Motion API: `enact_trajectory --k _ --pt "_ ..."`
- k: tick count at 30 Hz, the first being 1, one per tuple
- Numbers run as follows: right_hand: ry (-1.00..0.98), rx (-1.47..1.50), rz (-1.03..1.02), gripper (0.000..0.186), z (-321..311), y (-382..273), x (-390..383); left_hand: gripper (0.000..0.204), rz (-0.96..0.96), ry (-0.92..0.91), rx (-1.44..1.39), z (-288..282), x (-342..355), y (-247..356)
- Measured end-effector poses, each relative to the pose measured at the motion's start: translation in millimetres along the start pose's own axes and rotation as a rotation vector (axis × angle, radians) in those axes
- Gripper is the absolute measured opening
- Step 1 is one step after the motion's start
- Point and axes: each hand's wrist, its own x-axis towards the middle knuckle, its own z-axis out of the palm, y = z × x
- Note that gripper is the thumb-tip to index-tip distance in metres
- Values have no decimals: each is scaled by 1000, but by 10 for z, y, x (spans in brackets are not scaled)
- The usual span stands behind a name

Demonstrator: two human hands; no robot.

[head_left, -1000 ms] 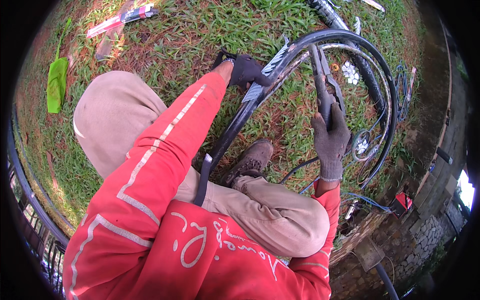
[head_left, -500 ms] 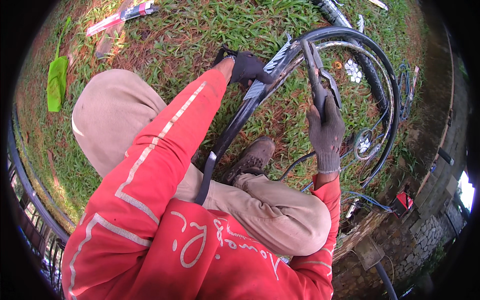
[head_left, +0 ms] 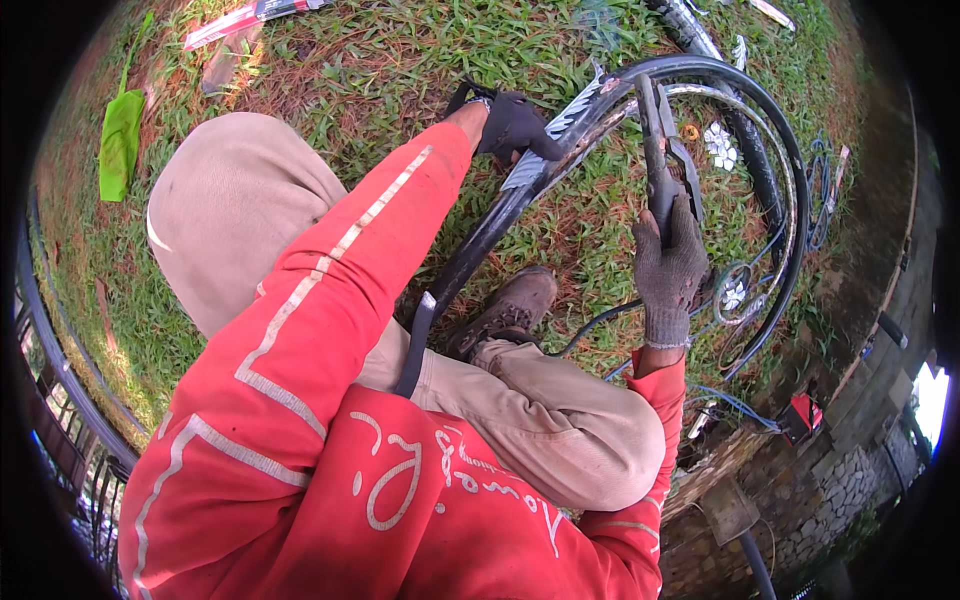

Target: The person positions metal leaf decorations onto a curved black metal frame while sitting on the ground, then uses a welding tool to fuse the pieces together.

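A thick black cable [head_left: 480,241] runs up from my lap and curves over to the right. Along its upper stretch a row of silvery, slanted wire strands [head_left: 572,118] lies exposed. My left hand [head_left: 517,130], in a dark glove, is closed on the cable at these strands, its index finger lying along them. In a grey knit glove, my right hand [head_left: 668,268] grips long dark-metal pliers [head_left: 657,150] that point away from me. Their tip overlaps the cable's bend; whether it touches is unclear. Beside the black curve runs a thinner, pale twisted line [head_left: 795,170].
Grass lies around my brown boot [head_left: 520,300]. A second dark pipe-like length [head_left: 755,150] and thin blue cords [head_left: 822,190] lie at right. A lime-green cloth [head_left: 121,145] and a red-white package [head_left: 228,24] lie at far left. A red-black object [head_left: 802,415] rests near the stone paving.
The view has shifted slightly, carrying the scene a little rightward. Relative to the cable, the pliers' tip has moved slightly right along the bend. My left hand keeps its hold.
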Motion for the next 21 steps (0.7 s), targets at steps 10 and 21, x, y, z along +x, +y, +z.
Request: enact_trajectory --k 10,21 --pt "-33 19 51 61 27 87 -21 54 92 67 -51 -80 -144 144" --pt "-88 -26 1 52 -11 -63 15 56 45 107 -355 2 -58 37"
